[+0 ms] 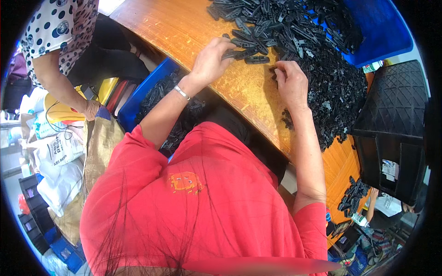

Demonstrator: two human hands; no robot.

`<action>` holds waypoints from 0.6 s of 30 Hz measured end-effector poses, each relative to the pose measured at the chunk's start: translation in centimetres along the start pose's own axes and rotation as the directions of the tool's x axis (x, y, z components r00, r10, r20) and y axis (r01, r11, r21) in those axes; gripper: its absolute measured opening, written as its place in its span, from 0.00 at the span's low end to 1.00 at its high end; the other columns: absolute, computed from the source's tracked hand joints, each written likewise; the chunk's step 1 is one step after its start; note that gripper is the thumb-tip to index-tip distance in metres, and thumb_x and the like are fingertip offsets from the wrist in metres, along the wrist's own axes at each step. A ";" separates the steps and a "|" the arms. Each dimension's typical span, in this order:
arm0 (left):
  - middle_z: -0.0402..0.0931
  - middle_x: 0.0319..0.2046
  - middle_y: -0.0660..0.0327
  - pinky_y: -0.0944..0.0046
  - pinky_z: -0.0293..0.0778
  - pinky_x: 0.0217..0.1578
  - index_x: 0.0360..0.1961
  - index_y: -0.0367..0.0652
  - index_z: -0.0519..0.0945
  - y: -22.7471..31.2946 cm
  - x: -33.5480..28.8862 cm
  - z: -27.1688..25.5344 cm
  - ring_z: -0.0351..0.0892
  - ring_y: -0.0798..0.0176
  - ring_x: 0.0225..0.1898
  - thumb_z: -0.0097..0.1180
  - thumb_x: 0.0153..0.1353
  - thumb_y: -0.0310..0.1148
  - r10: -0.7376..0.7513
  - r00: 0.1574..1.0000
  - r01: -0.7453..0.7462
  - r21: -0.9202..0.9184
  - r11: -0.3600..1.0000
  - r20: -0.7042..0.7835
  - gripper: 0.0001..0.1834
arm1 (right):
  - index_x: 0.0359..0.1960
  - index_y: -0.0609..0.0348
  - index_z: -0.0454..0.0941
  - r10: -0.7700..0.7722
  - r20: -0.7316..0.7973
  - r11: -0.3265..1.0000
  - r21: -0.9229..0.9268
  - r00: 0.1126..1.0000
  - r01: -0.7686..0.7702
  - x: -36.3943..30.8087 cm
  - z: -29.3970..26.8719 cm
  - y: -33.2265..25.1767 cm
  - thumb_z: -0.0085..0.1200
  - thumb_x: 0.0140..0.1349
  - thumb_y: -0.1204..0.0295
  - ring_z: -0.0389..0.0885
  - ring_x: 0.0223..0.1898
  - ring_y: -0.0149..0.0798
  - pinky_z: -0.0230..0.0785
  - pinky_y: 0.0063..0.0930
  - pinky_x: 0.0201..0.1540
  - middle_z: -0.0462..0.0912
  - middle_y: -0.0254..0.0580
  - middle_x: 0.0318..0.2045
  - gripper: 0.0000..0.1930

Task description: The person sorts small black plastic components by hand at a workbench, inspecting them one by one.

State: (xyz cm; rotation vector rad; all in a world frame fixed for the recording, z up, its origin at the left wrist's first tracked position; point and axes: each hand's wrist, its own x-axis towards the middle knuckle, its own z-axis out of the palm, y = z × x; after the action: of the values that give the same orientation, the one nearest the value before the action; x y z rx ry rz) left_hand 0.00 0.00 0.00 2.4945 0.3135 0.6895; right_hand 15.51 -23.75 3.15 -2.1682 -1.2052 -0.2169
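Observation:
My left hand (211, 62) reaches over the wooden table with its fingers closed around a long black plastic part (235, 54). Another such part (257, 60) lies on the wood just right of it. My right hand (292, 83) is bent in a pinch at the left edge of a heap of small black plastic pieces (329, 99). What sits between its fingertips is too small and dark to make out. Beyond both hands spreads a pile of long black parts (271, 23), similar to the held one.
A blue bin (377, 32) stands at the far right, beside a black crate (391, 101). Below the table's left edge is a blue tub (138, 99) of black parts. At left, another person's hand (92, 110) grips a brown sack (103, 147). More black parts (353, 195) lie farther right.

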 end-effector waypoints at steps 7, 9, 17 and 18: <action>0.82 0.48 0.50 0.55 0.83 0.50 0.50 0.38 0.86 0.6 -1.6 0.7 0.87 0.47 0.44 0.69 0.63 0.25 -0.085 0.985 0.063 -0.140 0.988 -0.152 0.14 | 0.46 0.57 0.85 0.057 0.090 0.992 -0.117 0.994 -0.046 -2.0 0.1 -0.5 0.64 0.66 0.73 0.87 0.42 0.59 0.81 0.49 0.44 0.83 0.48 0.45 0.09; 0.82 0.42 0.51 0.53 0.81 0.44 0.47 0.40 0.87 0.8 -1.8 0.8 0.85 0.47 0.41 0.69 0.63 0.27 -0.079 0.993 0.080 0.014 0.997 -0.092 0.11 | 0.46 0.55 0.86 0.212 0.196 0.954 -0.254 0.957 -0.159 -2.3 0.3 -0.9 0.65 0.65 0.72 0.87 0.44 0.59 0.80 0.49 0.46 0.83 0.46 0.48 0.09; 0.83 0.40 0.52 0.51 0.79 0.47 0.40 0.40 0.85 1.7 -2.3 1.3 0.84 0.45 0.45 0.69 0.61 0.26 -0.083 0.991 0.077 -0.055 0.996 -0.108 0.07 | 0.37 0.53 0.85 0.108 0.207 0.983 -0.167 0.972 -0.073 -2.8 1.2 -2.7 0.66 0.63 0.71 0.87 0.38 0.58 0.81 0.51 0.41 0.82 0.46 0.42 0.04; 0.84 0.40 0.52 0.52 0.79 0.48 0.39 0.40 0.84 1.9 -2.5 1.3 0.84 0.46 0.46 0.69 0.60 0.25 -0.044 0.993 0.034 -0.094 0.995 -0.110 0.08 | 0.37 0.53 0.85 0.096 0.209 0.985 -0.158 0.973 -0.064 -2.9 0.8 -3.4 0.68 0.62 0.70 0.87 0.36 0.57 0.81 0.50 0.39 0.83 0.45 0.41 0.05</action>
State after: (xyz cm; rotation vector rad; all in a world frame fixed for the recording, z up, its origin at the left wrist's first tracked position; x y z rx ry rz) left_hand -1.22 -3.03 -0.94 2.3611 0.3623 0.8111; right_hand 11.03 -24.02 2.81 -2.4168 -1.2504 -0.0384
